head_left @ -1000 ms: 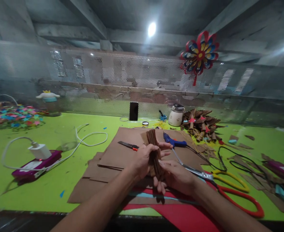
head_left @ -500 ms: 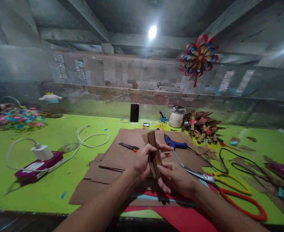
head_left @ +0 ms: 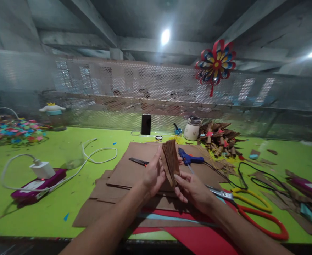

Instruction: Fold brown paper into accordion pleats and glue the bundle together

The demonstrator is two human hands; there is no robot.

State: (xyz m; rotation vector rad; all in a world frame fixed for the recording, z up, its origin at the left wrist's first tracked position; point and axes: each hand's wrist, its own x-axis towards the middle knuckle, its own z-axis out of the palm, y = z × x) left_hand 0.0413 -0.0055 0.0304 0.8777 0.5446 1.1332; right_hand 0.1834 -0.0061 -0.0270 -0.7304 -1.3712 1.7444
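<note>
Both my hands hold a pleated stack of brown paper upright above the brown cardboard sheets on the green table. My left hand grips the stack from the left, fingers wrapped behind it. My right hand pinches its lower end from the right. The top of the stack fans out a little. A blue glue gun lies just behind the stack, and a small utility knife lies to its left on the cardboard.
Large scissors with red and yellow handles lie at my right. A purple power strip with a white charger and cable sits left. Brown paper cones, a white jar, a phone and a hanging pinwheel are at the back. Red paper lies near the edge.
The folded stack has been raised and tilted, its top now fanning open. My right hand slid from wrapping the bottom to pinching the lower right side.
</note>
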